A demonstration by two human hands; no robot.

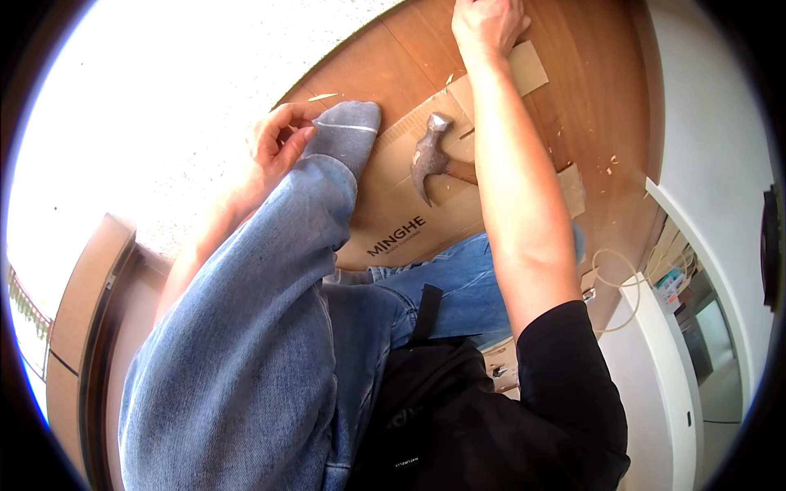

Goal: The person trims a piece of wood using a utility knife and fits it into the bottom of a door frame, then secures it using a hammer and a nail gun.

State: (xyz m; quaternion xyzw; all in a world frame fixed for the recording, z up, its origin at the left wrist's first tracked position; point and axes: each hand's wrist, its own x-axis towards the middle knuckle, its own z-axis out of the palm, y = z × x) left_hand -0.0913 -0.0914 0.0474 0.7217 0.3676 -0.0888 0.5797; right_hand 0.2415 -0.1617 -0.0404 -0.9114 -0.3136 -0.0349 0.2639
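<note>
My left hand (282, 141) is beside my grey-socked foot (348, 131), near the toes. Its fingers are loosely bent, with a gap between thumb and forefinger, and nothing shows in it. At the top edge, my right hand (490, 29) reaches over the wooden floor (585, 86), its fingers curled; whatever they hold is cut off by the picture's edge. Between the foot and my right forearm, a claw hammer (435, 155) lies on a flattened cardboard sheet (393, 196). Part of its wooden handle is hidden beneath the forearm.
Wood splinters (322, 96) and small chips (612, 162) are scattered on the floor. A white speckled surface (188, 90) borders it at the left. On the right, a thin pale cable (637, 286) loops near a white panel (647, 352). My bent knees take up the foreground.
</note>
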